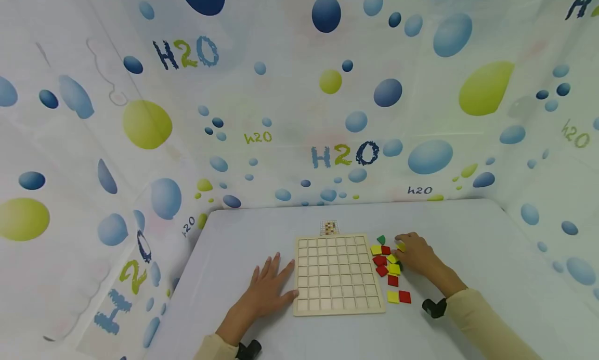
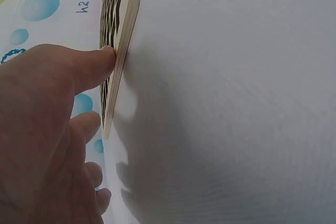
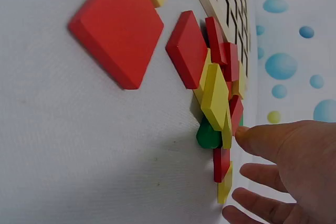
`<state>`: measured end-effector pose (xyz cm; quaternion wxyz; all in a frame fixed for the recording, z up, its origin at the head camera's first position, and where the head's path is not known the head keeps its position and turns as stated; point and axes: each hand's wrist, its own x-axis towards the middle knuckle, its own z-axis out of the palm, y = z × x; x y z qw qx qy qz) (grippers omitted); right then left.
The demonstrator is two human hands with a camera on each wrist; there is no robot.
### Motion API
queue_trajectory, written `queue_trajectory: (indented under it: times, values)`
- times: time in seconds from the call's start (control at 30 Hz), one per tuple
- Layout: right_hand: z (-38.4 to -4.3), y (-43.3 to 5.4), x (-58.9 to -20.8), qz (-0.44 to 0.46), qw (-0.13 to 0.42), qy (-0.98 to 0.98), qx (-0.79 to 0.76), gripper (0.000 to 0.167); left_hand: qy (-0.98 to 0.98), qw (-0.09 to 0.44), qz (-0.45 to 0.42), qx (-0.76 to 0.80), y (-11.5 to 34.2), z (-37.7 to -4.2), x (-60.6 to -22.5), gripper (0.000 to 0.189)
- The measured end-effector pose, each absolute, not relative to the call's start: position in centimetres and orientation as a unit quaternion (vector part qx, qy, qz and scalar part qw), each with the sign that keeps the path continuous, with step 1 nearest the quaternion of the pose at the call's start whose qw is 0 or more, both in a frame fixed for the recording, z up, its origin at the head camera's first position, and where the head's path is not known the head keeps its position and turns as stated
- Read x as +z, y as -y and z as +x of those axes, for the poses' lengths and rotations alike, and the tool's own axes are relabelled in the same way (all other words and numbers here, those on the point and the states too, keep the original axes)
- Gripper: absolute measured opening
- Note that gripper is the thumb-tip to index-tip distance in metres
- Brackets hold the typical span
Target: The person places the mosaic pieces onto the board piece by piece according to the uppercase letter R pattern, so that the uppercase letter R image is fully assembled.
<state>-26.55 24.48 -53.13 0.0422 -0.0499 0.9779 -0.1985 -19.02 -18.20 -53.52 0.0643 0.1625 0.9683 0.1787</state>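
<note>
A square wooden board (image 1: 337, 274) with a grid of shallow square cells lies on the white table. Beside its left edge rests my left hand (image 1: 270, 286), fingers spread, with the thumb (image 2: 97, 66) touching the rim. My right hand (image 1: 414, 252) reaches over the far end of a loose pile of coloured pieces right of the board. Its thumb and fingers are apart, close around a yellow square tile (image 1: 401, 246). Red tiles (image 3: 188, 51), yellow tiles (image 3: 214, 98) and a green piece (image 3: 208, 135) overlap in the pile.
A small printed card (image 1: 329, 228) with a checkered pattern lies behind the board. Nearer the front, a yellow tile (image 1: 392, 296) and a red tile (image 1: 404, 297) sit side by side. A green triangular piece (image 1: 381, 240) lies at the pile's far end. Patterned curtains (image 1: 290, 89) surround the table.
</note>
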Motion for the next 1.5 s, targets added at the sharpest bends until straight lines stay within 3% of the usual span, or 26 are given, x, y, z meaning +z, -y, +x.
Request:
queue_trajectory:
  times: [0.37,0.67,1.5]
  values:
    - [-27.1,-25.4,-53.1,-0.009,0.070,-0.969,-0.238,0.050,-0.969,0.088,0.165,0.161,18.2,-19.1,-53.7,0.069]
    - [-27.9,-26.5,-52.9,-0.031,0.055,-0.962,-0.266,0.029,-0.964,0.101,0.170,0.177,18.2,-18.8,-53.1,0.068]
    - [-30.7,-25.6,-54.8,-0.047,0.067,-0.944,-0.321,0.034,-0.959,0.100,0.185,0.192,17.9,-19.2,-53.2,0.068]
